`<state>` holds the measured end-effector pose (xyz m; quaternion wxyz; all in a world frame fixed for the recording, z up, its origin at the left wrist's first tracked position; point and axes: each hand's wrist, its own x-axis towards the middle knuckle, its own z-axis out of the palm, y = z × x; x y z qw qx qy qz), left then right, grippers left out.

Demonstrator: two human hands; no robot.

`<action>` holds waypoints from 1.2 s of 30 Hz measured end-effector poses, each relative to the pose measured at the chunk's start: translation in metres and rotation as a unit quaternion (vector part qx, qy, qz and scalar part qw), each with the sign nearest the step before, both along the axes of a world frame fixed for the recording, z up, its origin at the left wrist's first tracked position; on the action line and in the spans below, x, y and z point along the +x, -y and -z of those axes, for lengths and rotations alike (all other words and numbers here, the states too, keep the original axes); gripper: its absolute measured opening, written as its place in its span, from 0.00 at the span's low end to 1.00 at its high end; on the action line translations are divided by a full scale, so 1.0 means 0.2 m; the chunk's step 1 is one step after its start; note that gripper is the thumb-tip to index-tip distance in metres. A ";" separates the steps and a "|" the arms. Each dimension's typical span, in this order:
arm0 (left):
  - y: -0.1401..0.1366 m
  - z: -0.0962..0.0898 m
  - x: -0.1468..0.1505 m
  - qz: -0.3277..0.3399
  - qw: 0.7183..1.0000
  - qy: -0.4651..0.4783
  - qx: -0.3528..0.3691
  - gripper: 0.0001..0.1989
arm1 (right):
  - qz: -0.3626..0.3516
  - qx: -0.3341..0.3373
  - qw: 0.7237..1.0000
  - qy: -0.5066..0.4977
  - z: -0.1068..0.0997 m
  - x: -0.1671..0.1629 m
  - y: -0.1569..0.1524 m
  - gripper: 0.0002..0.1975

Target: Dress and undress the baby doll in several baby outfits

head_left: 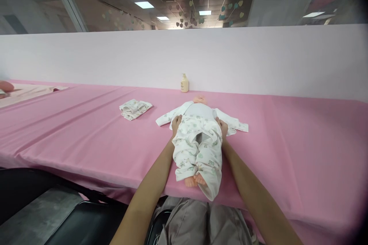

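Observation:
A baby doll (199, 99) lies on its back on the pink-covered table, head toward the wall and feet toward me. Patterned white baby pants (186, 149) cover its legs up to the waist, and its bare feet show at the hems. Under its upper body a white baby shirt (169, 116) is spread with the sleeves out to both sides. My left hand (176, 124) is closed on the pants' waistband at the doll's left side in view. On the opposite side my right hand (222, 125) grips the same waistband. The fingertips are partly hidden by cloth.
A folded patterned cloth (135, 109) lies left of the doll. A pump bottle (184, 83) stands by the white wall (115, 57). Pink sheeting (86, 134) covers the table. At far left is a pale cloth (31, 91); black chairs (86, 218) stand below the front edge.

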<state>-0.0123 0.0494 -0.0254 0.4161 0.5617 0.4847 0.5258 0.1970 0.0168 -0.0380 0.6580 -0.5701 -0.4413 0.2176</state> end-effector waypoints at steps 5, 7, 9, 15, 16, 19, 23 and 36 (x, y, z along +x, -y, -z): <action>0.01 -0.06 -0.04 -0.069 0.994 -0.007 0.088 0.08 | -0.115 0.005 0.989 -0.094 -0.06 0.02 0.02 0.14; 0.01 -0.07 -0.07 -0.014 0.993 -0.027 0.111 0.06 | -0.164 -0.011 0.981 -0.104 -0.08 0.05 0.03 0.12; 0.02 -0.08 -0.11 0.055 0.992 -0.042 0.109 0.04 | -0.219 -0.047 0.968 -0.112 -0.08 0.10 0.04 0.11; 0.06 -0.10 -0.21 0.186 0.982 -0.042 -0.013 0.05 | -0.376 -0.146 0.908 -0.108 -0.07 0.26 0.10 0.13; 0.07 -0.11 -0.21 0.188 0.981 -0.037 -0.024 0.04 | -0.388 -0.148 0.905 -0.097 -0.07 0.27 0.11 0.14; 0.07 -0.12 -0.20 0.157 0.987 -0.025 0.002 0.07 | -0.383 -0.143 0.911 -0.058 -0.08 0.29 0.11 0.15; 0.04 -0.11 -0.13 0.070 0.992 -0.046 0.093 0.09 | -0.314 -0.091 0.943 -0.057 -0.08 0.24 0.07 0.14; -0.06 0.01 -0.07 -0.090 0.986 -0.135 0.039 0.11 | -0.069 -0.089 0.994 -0.009 0.01 0.04 -0.11 0.10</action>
